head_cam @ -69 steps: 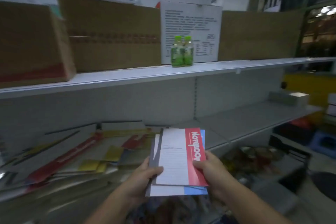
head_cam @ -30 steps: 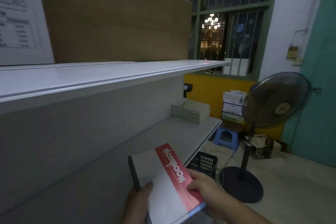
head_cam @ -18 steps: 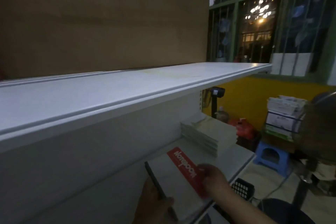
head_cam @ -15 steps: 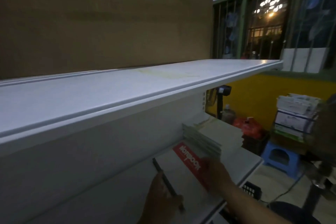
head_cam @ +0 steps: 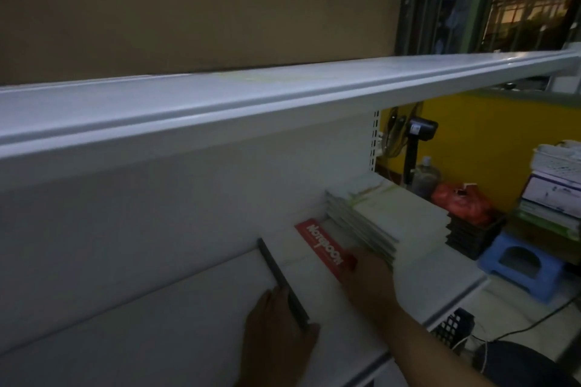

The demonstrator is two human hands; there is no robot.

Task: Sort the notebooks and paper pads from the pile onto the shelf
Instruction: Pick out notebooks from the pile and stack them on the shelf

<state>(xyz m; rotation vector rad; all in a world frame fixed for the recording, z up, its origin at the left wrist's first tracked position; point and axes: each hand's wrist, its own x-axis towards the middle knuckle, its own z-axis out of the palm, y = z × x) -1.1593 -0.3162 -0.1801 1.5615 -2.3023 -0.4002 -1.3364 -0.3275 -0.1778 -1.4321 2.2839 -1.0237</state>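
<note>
A white notebook with a red "Notebook" band (head_cam: 309, 256) and a dark spine lies low over the white lower shelf (head_cam: 176, 333), just left of a stack of pale notebooks (head_cam: 377, 217). My left hand (head_cam: 276, 330) grips its dark spine edge near the front corner. My right hand (head_cam: 369, 276) holds the red-band edge, its fingers over the cover. Whether the notebook rests flat on the shelf is unclear.
The white upper shelf (head_cam: 283, 94) juts out overhead with a large cardboard box (head_cam: 195, 6) on it. Right of the shelf end are a red bag (head_cam: 462, 201), black baskets (head_cam: 471, 236), a blue stool (head_cam: 522, 264) and stacked boxes (head_cam: 553, 185).
I have turned from the pile at the left and carried the notebook to the shelf's right end. Both hands have lowered it forward, beside the pale stack.
</note>
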